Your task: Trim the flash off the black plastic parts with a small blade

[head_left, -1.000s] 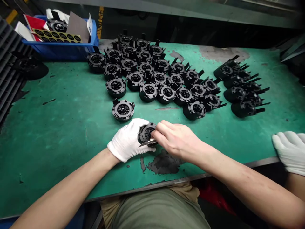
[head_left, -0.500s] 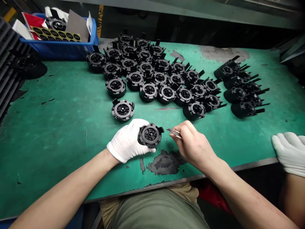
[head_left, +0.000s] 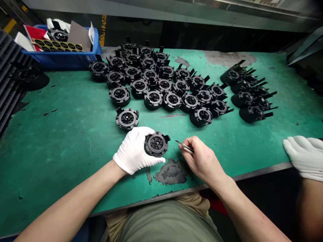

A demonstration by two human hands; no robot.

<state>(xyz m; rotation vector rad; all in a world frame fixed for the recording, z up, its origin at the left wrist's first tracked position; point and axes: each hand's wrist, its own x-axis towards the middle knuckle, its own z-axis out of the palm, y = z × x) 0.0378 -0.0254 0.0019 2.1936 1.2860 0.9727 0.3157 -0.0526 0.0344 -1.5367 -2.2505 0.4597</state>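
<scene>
My left hand [head_left: 133, 151], in a white glove, is wrapped round a round black part [head_left: 156, 144] with ribs and a tab at its upper right. Just right of that part, my bare right hand [head_left: 199, 153] grips a small metal knife [head_left: 186, 147]; its pointed blade faces the part without touching it. A single black part [head_left: 127, 118] lies on the table beyond my left hand. Further back stands a large group of similar parts [head_left: 172, 99], their ringed faces up and thin tabs sticking out.
The green table [head_left: 63, 151] has worn dark patches. At the back left is a blue bin [head_left: 63, 60] holding papers and stickers. More parts [head_left: 252, 114] stand at the right, near another person's gloved hand [head_left: 304, 156]. A grey ridged rack [head_left: 8, 70] borders the left.
The view has shifted slightly, so the parts on the table appear a little further left and lower. Both hands keep their grips, and the knife still points toward the held part.
</scene>
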